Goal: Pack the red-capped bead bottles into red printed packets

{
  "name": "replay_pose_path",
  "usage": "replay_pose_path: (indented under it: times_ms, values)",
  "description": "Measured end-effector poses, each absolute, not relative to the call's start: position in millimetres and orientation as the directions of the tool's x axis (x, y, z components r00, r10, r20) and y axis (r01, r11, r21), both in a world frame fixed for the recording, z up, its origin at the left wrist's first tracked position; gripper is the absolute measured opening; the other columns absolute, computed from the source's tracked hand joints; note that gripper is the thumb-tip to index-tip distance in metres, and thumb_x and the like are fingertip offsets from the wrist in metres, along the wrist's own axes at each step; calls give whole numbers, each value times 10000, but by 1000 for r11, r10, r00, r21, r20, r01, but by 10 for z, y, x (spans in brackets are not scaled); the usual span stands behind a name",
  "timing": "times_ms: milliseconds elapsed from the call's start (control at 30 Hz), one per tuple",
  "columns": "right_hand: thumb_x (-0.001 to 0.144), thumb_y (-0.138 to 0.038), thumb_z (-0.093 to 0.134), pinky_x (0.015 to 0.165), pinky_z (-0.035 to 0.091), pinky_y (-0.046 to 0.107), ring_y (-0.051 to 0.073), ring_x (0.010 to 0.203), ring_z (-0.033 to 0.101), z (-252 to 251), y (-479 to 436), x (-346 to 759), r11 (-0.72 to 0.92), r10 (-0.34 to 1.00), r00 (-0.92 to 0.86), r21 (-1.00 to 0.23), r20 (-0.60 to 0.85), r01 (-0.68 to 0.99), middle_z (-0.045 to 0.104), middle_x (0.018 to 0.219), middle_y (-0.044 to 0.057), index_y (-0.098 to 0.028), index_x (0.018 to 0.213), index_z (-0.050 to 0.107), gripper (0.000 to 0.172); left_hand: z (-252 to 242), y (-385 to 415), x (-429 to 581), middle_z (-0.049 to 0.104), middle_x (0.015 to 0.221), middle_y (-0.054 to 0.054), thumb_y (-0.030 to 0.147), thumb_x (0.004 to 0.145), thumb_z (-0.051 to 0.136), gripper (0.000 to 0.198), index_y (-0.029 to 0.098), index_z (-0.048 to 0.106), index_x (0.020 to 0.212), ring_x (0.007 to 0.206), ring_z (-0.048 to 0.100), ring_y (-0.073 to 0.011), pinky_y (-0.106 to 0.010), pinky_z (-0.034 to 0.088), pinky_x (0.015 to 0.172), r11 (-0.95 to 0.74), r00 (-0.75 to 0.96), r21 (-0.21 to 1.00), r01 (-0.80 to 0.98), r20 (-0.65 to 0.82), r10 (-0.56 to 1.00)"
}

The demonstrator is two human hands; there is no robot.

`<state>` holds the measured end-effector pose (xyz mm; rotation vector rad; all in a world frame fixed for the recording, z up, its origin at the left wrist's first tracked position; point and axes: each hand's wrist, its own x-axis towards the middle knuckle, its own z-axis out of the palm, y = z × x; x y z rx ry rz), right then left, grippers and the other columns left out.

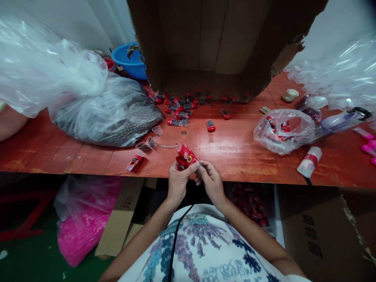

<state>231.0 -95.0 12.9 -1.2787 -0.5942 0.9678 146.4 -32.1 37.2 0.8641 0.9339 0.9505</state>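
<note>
Close to the table's front edge, my left hand [179,183] grips a stack of red printed wrappers [187,155] between thumb and fingers. My right hand [212,181] is closed at the right corner of the same wrappers, its thumb and fingertips pinched together there. Whether it holds one sheet or several I cannot make out. Another small pile of red wrappers [136,163] lies to the left on the table. Clear plastic cups [146,145] with some dark beads stand just behind that pile. Farther back, a small red-capped container [210,125] of dark beads lies apart.
Several red-capped containers [179,114] lie before an open cardboard box [205,80]. A large plastic bag of dark beads [114,113] sits left, near a blue basin [129,64]. On the right are a bag of red wrappers [283,131] and a white roll [309,161].
</note>
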Motion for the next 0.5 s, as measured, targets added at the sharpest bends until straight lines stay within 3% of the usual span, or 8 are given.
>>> replay_pose_path:
  times_ms: [100, 233, 367, 500]
  values:
    - [809, -429, 600, 396, 454, 167, 68, 478, 550, 174, -911, 2373, -7, 877, 422, -885, -229, -466, 623, 726, -22, -194, 950, 616, 275, 377, -285, 1419, 437, 478, 86, 281, 644, 772, 268, 150, 652, 844, 370, 306, -24, -153, 219, 355, 351, 313, 895, -276, -262, 913]
    - [779, -435, 638, 366, 426, 146, 53, 438, 530, 215, -922, 2458, -41, 884, 361, -820, -296, -572, 638, 707, -15, -178, 884, 626, 278, 406, -203, 1333, 347, 420, 94, 393, 762, 662, 350, 139, 662, 1004, 353, 252, -38, -167, 169, 345, 300, 304, 926, -228, -224, 926]
    - [761, -439, 659, 359, 423, 146, 55, 433, 530, 215, -950, 2461, -38, 874, 384, -829, -299, -559, 639, 693, -14, -172, 883, 632, 295, 451, -143, 1291, 376, 431, 83, 378, 709, 714, 310, 127, 693, 888, 360, 270, -35, -178, 184, 350, 213, 255, 969, -127, -175, 951]
    - [761, -442, 658, 357, 428, 150, 55, 433, 532, 215, -962, 2433, -52, 867, 400, -853, -297, -520, 636, 710, -12, -167, 898, 637, 308, 486, -141, 1305, 514, 528, 52, 301, 618, 783, 224, 136, 677, 726, 409, 363, -36, -176, 264, 389, 180, 266, 980, -82, -153, 952]
